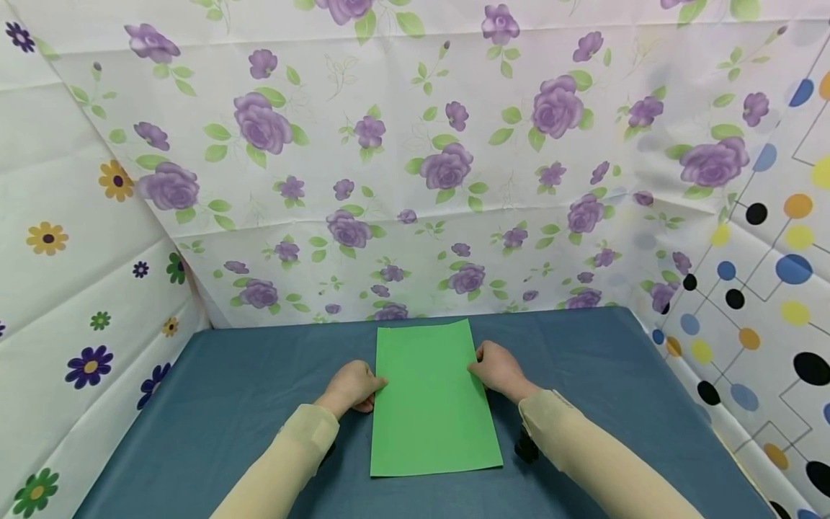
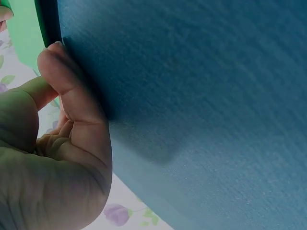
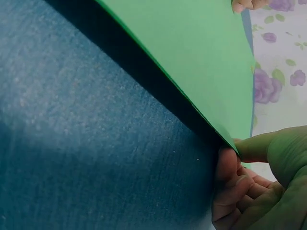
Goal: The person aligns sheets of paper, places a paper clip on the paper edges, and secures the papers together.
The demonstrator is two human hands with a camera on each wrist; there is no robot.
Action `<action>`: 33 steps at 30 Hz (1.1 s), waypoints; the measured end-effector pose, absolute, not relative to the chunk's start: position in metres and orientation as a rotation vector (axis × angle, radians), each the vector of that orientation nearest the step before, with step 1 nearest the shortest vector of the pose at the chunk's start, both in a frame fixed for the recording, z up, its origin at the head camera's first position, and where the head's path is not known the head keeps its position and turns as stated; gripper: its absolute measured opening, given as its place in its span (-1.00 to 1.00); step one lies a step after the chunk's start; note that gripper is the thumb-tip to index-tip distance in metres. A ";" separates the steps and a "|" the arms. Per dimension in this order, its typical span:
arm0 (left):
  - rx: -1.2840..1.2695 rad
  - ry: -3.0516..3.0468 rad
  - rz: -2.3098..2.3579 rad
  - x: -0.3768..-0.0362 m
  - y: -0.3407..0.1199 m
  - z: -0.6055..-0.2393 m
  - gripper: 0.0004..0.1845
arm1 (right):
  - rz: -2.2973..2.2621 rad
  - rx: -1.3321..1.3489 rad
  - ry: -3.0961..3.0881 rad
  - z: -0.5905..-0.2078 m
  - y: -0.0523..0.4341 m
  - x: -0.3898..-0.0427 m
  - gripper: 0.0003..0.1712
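Observation:
A green sheet of paper (image 1: 431, 411) is held upright lengthwise in the middle of the head view, its far edge slightly wavy. My left hand (image 1: 353, 388) pinches its left edge, thumb on top and curled fingers beneath. On the opposite edge, a little farther up, my right hand (image 1: 499, 369) grips the paper between thumb and fingers. In the right wrist view the green paper (image 3: 192, 62) stands off the cloth, with a dark shadow under its edge. The left wrist view shows the left hand (image 2: 72, 129) with only a strip of the paper (image 2: 26, 33) at the corner.
Blue cloth (image 1: 259, 404) covers the table under the paper. A white curtain with purple flowers (image 1: 447, 173) hangs behind the far edge. Patterned sheets stand on the left (image 1: 65, 303) and right (image 1: 765, 310). A small black object (image 1: 527, 447) shows below the right sleeve.

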State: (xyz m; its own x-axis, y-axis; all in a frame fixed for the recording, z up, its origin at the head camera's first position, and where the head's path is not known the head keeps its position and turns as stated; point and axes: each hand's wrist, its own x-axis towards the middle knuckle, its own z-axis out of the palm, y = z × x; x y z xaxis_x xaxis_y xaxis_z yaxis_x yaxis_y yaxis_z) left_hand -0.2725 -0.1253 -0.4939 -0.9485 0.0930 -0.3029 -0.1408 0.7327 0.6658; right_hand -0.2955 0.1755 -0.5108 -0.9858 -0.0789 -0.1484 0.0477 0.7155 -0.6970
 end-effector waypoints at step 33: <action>-0.003 2.658 1.154 -0.266 -0.139 -0.492 -0.43 | -1.188 0.002 2.779 -0.504 0.195 -0.289 -0.53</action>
